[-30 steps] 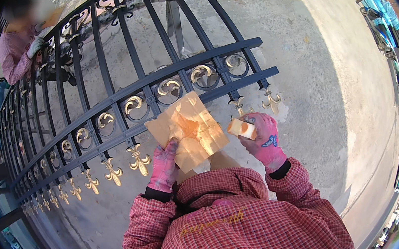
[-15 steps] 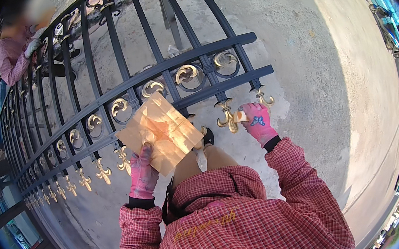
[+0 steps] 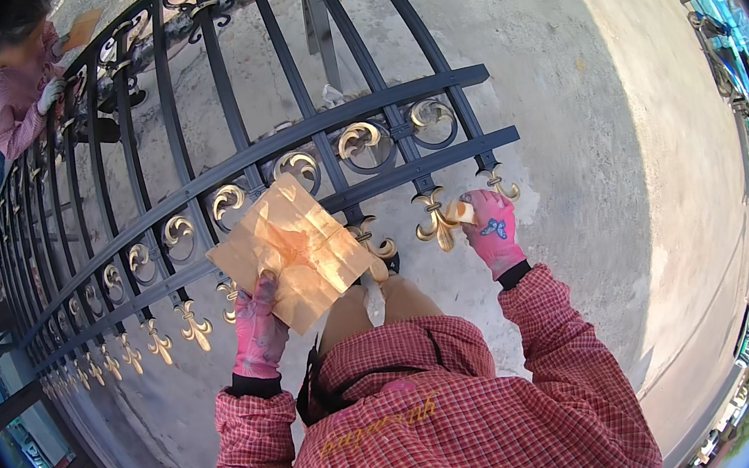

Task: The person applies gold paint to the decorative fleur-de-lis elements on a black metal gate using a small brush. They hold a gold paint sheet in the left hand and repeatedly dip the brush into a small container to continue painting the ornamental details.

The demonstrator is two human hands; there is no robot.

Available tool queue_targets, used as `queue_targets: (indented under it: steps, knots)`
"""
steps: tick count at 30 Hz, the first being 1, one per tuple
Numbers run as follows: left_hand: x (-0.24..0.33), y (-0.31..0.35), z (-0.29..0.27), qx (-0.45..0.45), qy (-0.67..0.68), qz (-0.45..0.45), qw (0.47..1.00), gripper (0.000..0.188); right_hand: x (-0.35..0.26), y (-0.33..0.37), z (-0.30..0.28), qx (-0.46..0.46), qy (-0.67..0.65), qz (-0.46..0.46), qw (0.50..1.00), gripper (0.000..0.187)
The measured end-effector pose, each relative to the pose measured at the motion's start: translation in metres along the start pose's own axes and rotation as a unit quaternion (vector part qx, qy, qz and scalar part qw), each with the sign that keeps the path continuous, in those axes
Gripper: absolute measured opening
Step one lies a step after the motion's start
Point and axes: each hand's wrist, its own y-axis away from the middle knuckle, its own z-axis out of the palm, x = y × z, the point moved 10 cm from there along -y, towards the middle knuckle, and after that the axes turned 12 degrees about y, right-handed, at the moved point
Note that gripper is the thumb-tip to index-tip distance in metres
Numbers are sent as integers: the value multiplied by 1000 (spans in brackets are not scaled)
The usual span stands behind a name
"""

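Holding cardboard [image 3: 304, 254] edge: left grip [image 3: 259, 330] | pale block [image 3: 462, 213]: right grip [image 3: 492, 227], beside finial [image 3: 433, 221] | concrete [image 3: 586, 245] rightward

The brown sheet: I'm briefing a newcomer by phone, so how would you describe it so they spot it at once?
Start at the long black fence panel slanting across the picture. Near its lower edge, the pink-gloved left hand grips a creased, squarish brown sheet. Unlike the gold finials beside it, the sheet is broad and thin, with an orange-toned smear in its middle.
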Motion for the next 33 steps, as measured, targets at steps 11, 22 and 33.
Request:
queue_targets:
  steps: [11,22,33]
  knots:
    - [6,-11,-14,-10,-2,-36,999,40,-49,1,11,-14,12,-41,999,47]
    - [14,-18,-13,-34,-15,-43,998,43,17,66,2,99,-94,192,972,49]
    - [11,-22,0,-37,-25,-56,997,42,3,38,12,52,-71,150,985,43]
